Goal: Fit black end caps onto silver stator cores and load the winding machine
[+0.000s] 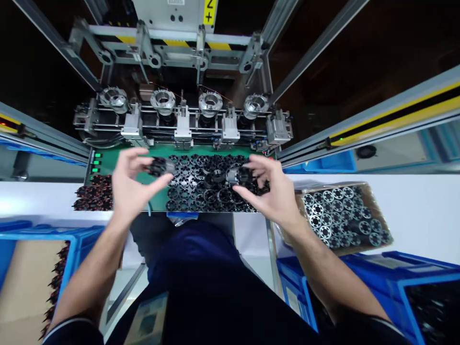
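My left hand (133, 182) is closed around a motor stator core (165, 167), dark with a grey metal end, blurred by motion. Opposite it, my right hand (271, 189) grips a second stator core (235, 176), its grey end pointing left. Both parts are held above a green work surface (143, 178). Under and between the hands lie rows of black ring-shaped plastic parts (194, 194). A pile of black parts with reddish-brown bits (94, 194) sits left of my left hand.
A machine with several round metal fixtures (163, 101) spans the back. At right, a cardboard box (377, 211) holds slotted metal cores. Blue bins stand at lower left (74, 235) and lower right (398, 275). Metal frame posts (323, 45) flank the machine.
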The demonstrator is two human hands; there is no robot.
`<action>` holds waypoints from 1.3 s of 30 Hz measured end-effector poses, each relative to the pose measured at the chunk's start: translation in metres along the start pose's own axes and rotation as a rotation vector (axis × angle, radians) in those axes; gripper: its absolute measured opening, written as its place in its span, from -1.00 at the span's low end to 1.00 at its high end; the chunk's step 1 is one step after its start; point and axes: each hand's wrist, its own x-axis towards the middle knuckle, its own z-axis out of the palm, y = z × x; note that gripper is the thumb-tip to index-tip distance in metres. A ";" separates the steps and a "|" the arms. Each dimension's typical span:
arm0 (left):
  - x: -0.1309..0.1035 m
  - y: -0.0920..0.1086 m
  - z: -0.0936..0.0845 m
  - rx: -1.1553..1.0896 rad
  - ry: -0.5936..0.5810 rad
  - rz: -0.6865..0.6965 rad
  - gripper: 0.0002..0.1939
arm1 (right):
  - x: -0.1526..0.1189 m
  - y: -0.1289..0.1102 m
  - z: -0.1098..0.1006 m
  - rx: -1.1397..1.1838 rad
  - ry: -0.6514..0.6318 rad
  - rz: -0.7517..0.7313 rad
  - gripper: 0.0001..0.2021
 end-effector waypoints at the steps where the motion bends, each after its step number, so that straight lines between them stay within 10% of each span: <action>1: 0.021 -0.002 -0.019 0.041 0.042 0.004 -0.20 | 0.020 -0.005 0.006 0.027 0.001 0.014 -0.30; 5: 0.116 -0.023 -0.068 0.152 0.118 0.070 -0.19 | 0.114 -0.009 0.051 0.099 -0.018 -0.034 -0.45; 10: 0.189 -0.081 -0.063 0.244 0.116 0.003 -0.18 | 0.198 0.018 0.137 0.066 -0.052 -0.007 -0.37; 14: 0.196 -0.122 -0.049 0.255 0.011 -0.078 -0.32 | 0.211 0.041 0.180 -0.024 -0.128 0.041 -0.43; 23: 0.183 -0.144 -0.055 0.252 -0.053 0.043 -0.30 | 0.201 0.046 0.183 0.035 -0.114 0.099 -0.41; 30: 0.160 -0.113 -0.044 0.196 -0.041 0.000 -0.31 | 0.189 0.019 0.175 0.153 -0.124 0.199 -0.37; 35: 0.104 -0.045 -0.038 -0.329 0.053 -0.122 -0.25 | 0.140 -0.033 0.139 0.524 -0.193 0.281 -0.32; 39: 0.045 0.013 -0.040 -0.654 -0.177 -0.343 -0.32 | 0.096 -0.079 0.095 0.916 -0.309 0.357 -0.28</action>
